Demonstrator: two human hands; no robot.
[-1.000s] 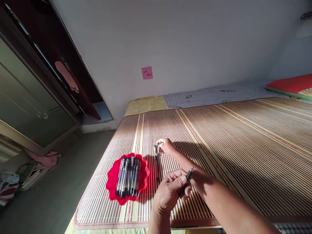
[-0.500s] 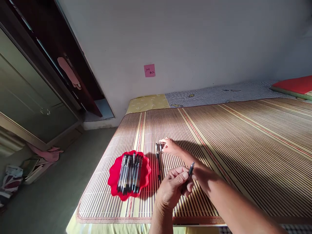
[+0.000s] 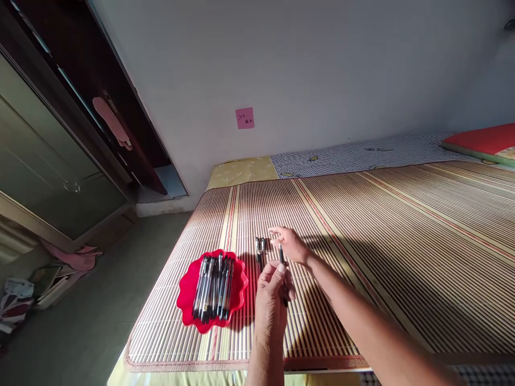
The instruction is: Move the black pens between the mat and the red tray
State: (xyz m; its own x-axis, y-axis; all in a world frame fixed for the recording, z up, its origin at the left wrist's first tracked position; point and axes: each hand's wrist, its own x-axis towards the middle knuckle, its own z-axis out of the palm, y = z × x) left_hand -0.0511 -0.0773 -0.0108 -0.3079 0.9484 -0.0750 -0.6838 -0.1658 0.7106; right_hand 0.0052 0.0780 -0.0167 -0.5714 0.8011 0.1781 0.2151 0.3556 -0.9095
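My left hand [image 3: 272, 296] is closed around a black pen [image 3: 281, 255], holding it upright above the striped bamboo mat [image 3: 382, 236]. My right hand [image 3: 290, 244] reaches across just beyond it with fingers loosely spread, holding nothing, its fingertips close to the pen's top. Two black pens [image 3: 259, 251] lie side by side on the mat just left of my right hand. A red scalloped plate [image 3: 185, 297] further left holds several black pens [image 3: 213, 287].
The mat covers a bed that ends at a near edge [image 3: 225, 365] below my arms. A wall with a pink sticky note [image 3: 244, 118] stands behind. A red cushion [image 3: 480, 140] lies far right. A dark cabinet [image 3: 60, 134] and floor clutter [image 3: 48, 273] are at the left.
My right hand lifted off the two pens on the mat and drew back right. My left hand carried its pen up and left toward my right hand.
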